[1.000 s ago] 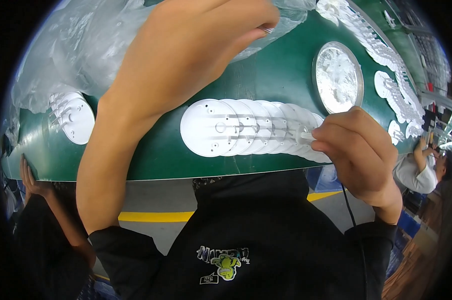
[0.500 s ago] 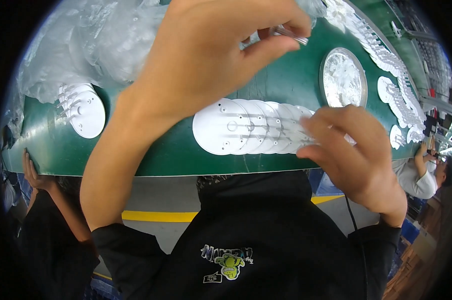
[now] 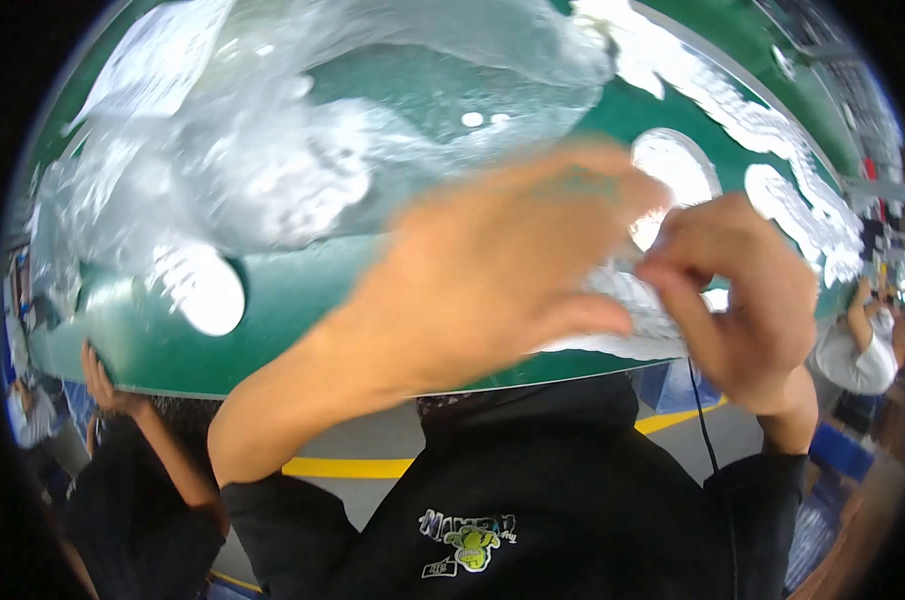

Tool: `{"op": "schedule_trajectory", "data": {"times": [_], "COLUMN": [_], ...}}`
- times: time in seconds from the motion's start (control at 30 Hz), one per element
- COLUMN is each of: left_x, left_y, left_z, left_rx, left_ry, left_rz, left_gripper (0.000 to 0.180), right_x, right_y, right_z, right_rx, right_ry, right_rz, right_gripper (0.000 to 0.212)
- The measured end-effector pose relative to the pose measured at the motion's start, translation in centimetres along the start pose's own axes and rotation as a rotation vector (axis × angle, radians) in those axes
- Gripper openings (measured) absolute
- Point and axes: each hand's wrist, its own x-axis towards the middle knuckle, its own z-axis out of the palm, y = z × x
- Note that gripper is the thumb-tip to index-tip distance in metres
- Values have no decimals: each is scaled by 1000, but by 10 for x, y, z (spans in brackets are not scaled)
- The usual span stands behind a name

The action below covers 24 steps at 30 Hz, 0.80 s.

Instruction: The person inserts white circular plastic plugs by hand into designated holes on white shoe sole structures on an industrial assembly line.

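My left hand [image 3: 512, 265] is smeared by motion over the row of white discs [image 3: 627, 335], its thumb apart from the other fingers. Whether anything is in it does not show. Close by on its right is my right hand [image 3: 747, 290], closed in a pinch above the right end of the row. What sits between those fingertips is too small and blurred to name. The overlapping discs lie near the front edge of the green table [image 3: 302, 315], partly hidden behind both hands. Just beyond the hands is a round metal dish [image 3: 714, 170] with whitish, shiny contents.
Crumpled clear plastic bags [image 3: 262, 150] cover the table's far left and middle. A smaller disc stack [image 3: 212, 295] lies at left. More white parts [image 3: 787, 205] line the right side. Another person's hand [image 3: 107, 385] is at the left table edge; a person in white [image 3: 857, 355] sits far right.
My left hand has come down and right from above the table toward the right hand. The right hand has stayed near the row's right end. The view has shifted, showing more plastic bags.
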Motion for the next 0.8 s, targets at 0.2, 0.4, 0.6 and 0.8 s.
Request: {"op": "schedule_trajectory", "data": {"times": [0.2, 0.4, 0.6, 0.8], "left_x": [17, 10, 19, 21], "left_y": [-58, -56, -40, -34], "left_z": [-81, -72, -52, -39], "left_rx": [1032, 1201, 854, 677], "left_ry": [-131, -145, -195, -211], "left_rz": [-347, -338, -437, -414], "left_gripper": [22, 30, 22, 19], "right_x": [-41, -63, -54, -50], "right_y": [78, 97, 106, 110], "right_z": [-54, -43, -28, -24], "right_rx": [-284, -275, -178, -166], "right_ry": [74, -69, -65, -24], "right_rz": [187, 256, 188, 87], "right_gripper": [14, 13, 14, 16]}}
